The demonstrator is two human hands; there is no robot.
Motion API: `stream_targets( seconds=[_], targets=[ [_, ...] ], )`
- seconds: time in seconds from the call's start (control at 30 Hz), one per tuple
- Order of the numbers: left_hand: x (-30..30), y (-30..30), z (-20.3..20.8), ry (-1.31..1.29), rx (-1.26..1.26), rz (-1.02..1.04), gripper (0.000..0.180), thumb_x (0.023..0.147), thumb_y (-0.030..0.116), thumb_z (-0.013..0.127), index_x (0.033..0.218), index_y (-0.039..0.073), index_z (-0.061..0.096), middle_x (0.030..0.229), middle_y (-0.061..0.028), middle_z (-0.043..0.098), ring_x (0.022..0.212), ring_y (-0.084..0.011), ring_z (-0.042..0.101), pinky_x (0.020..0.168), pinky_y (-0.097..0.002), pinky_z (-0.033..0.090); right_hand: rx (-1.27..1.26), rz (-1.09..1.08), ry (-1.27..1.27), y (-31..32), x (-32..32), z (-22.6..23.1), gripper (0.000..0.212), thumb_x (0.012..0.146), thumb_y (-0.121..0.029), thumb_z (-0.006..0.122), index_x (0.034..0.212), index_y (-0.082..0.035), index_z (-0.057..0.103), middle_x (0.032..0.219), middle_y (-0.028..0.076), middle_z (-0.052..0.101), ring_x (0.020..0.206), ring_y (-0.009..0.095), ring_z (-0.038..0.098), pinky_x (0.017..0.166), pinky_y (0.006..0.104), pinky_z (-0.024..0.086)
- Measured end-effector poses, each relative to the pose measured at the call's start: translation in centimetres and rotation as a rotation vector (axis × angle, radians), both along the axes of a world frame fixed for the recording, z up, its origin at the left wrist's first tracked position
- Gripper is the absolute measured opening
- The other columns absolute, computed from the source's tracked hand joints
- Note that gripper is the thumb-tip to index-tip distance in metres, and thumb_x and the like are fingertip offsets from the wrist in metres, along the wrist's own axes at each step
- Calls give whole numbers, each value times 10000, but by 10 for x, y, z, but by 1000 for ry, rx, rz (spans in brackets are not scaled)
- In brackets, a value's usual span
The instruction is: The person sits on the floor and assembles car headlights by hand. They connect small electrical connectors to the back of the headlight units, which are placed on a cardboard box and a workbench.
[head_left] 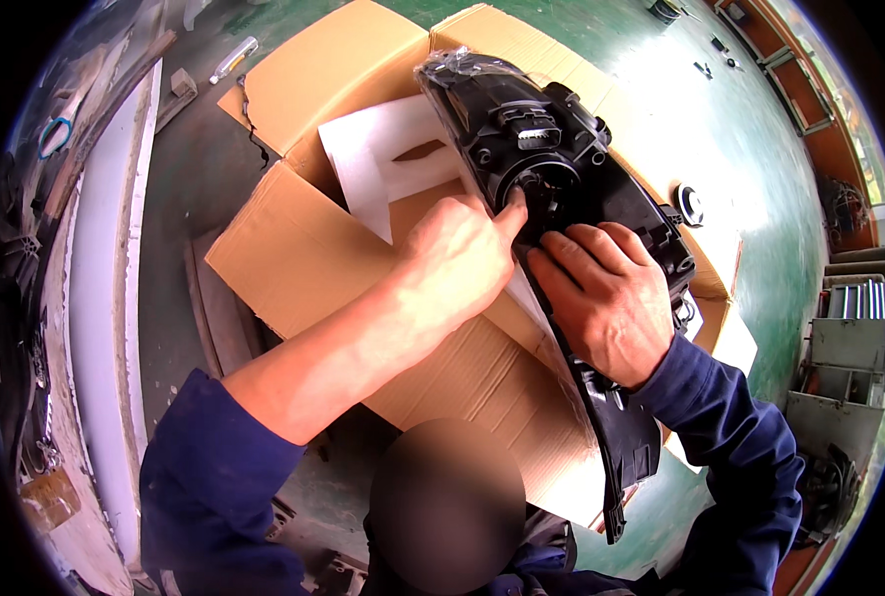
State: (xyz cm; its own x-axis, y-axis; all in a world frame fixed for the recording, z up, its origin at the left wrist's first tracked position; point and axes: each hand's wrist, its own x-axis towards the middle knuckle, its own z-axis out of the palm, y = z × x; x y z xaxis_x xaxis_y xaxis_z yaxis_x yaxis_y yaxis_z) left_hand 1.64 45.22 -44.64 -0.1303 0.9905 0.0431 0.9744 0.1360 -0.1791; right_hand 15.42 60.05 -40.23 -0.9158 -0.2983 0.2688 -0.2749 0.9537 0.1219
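Across the open cardboard box (323, 84) lies the black headlamp (651, 214); uneven pressure on bendable flaps could perhaps tip it. The left hand (459, 253) has its index finger at the round opening (any pinch there is hidden, so I cannot tell); the right hand (611, 303) bends its fingers over the headlamp, grip uncertain. White liner (358, 164) sits inside the box, near the left wrist; a round cap (690, 206) lies toward the box's right.

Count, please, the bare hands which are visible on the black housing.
2. The left hand has a finger at the round opening of the black housing; the right hand lies on the housing, lower and rightward. No other hand shows.
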Motion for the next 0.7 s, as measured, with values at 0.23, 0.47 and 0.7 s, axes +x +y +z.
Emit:
stream_targets(
  seconds=[0.23,0.47,0.7],
  targets=[
    [-1,0,-3,-29,-7,-8,417,806,77,659,1191,-81,678,1213,-212,666,805,-295,669,686,-381,586,11,-37,19,3,-4,8,314,753,-168,654,1042,-51,686,1114,64,657,1016,221,594,882,361,470],
    [3,4,-11,-193,80,171,521,881,115,599,1383,-17,548,791,-237,656,717,-378,670,658,-439,570,99,-4,-71,7,-23,14,248,775,-182,664,1001,-80,675,1145,55,658,931,195,575,790,345,451],
    [1,5,-9,-194,37,128,501,847,114,645,1316,-46,573,763,-190,664,752,-335,670,653,-416,569,86,47,-130,18,-44,18,147,803,-163,670,916,-90,614,881,27,635,844,226,556,735,350,436]
  ],
)
